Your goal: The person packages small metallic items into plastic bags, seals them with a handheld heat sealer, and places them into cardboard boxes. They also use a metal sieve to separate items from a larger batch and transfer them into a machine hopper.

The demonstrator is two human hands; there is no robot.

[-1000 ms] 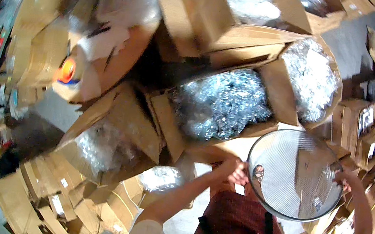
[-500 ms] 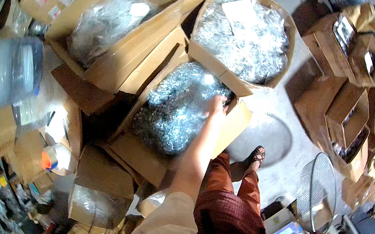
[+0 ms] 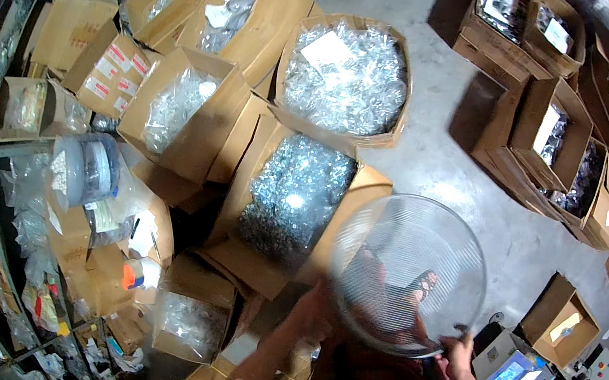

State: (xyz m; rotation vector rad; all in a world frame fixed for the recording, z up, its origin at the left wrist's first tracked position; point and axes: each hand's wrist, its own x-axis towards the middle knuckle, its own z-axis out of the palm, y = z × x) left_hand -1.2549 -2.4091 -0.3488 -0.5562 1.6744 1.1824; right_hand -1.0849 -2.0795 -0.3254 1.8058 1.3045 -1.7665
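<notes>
In front of my body is a round wire-mesh basket [image 3: 408,268], and the floor and my foot show through its mesh. My right hand [image 3: 458,351] is closed on its near right rim. At the basket's lower left edge is my left hand [image 3: 324,303], its fingers hidden or blurred, so I cannot tell whether it grips the rim. Just left of the basket stands an open cardboard box [image 3: 232,214] heaped with small shiny pieces [image 3: 297,193], apparently in clear plastic.
A larger carton [image 3: 402,118] of clear plastic pieces stands behind. More open cartons [image 3: 229,109] crowd the left, beside a shelf rack [image 3: 1,220]. Stacked boxes [image 3: 515,137] line the right. A machine with a screen [image 3: 509,373] stands at the lower right.
My left hand has left the shiny pieces in the box and come back to the basket. My right hand has brought the basket from the far right to in front of me.
</notes>
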